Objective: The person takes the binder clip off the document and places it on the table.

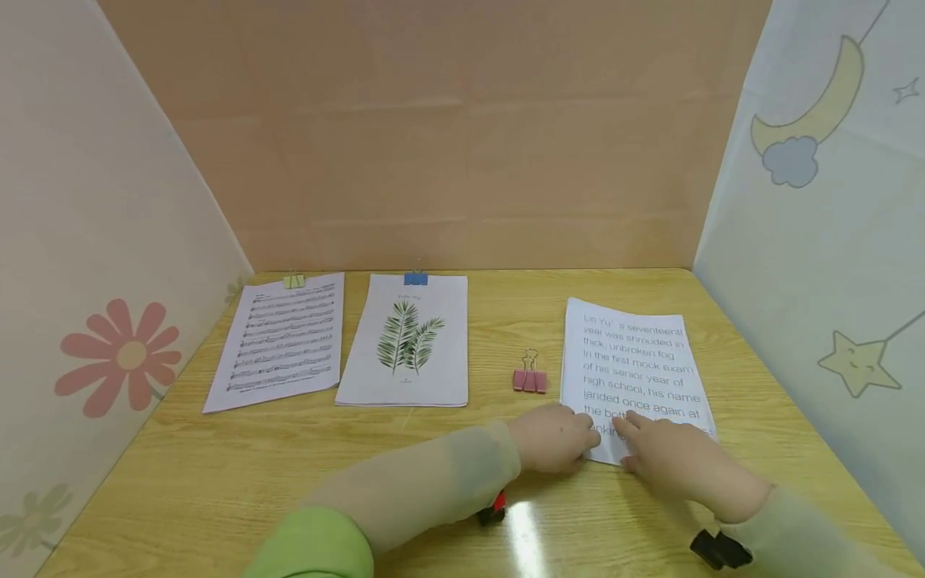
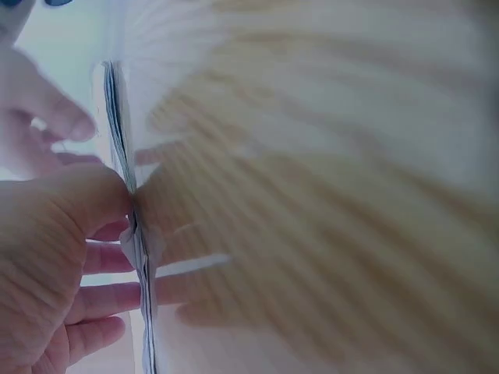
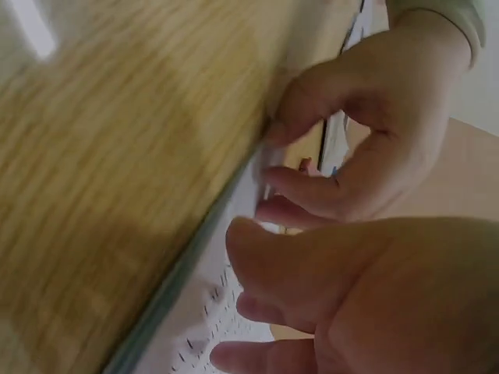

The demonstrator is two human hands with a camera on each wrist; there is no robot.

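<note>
From the head camera, nearest the lens at the bottom of the frame are 2 pale sleeves; the left hand (image 1: 552,437) and the right hand (image 1: 668,453) meet at the lower left corner of a stack of printed text pages (image 1: 636,377), which lies flat on the wooden bench (image 1: 289,482) at centre right. The left grip pinches that corner; the right hand lies over the lower edge with its fingers laid forward on the paper. A pink binder clip (image 1: 530,379) sits just left of the stack, apart from it. Further left lie a leaf print (image 1: 406,341) with a blue clip (image 1: 415,278) and a music score (image 1: 283,341) with a green clip (image 1: 293,281).

The left wrist view is blurred. The left hand (image 2: 54,257) fills the lower left, thumb and fingers closed on the stack's edge (image 2: 136,249), where several thin sheets show.

In the right wrist view the right hand (image 3: 374,304) rests on the printed pages (image 3: 210,327) at lower right, fingers loosely bent, pinching nothing; the left hand (image 3: 366,132) nips the edge above.

The stack looks light, limp and prone to fanning or sliding, so it is best held at a squared corner or edge, all sheets pinched together.
</note>
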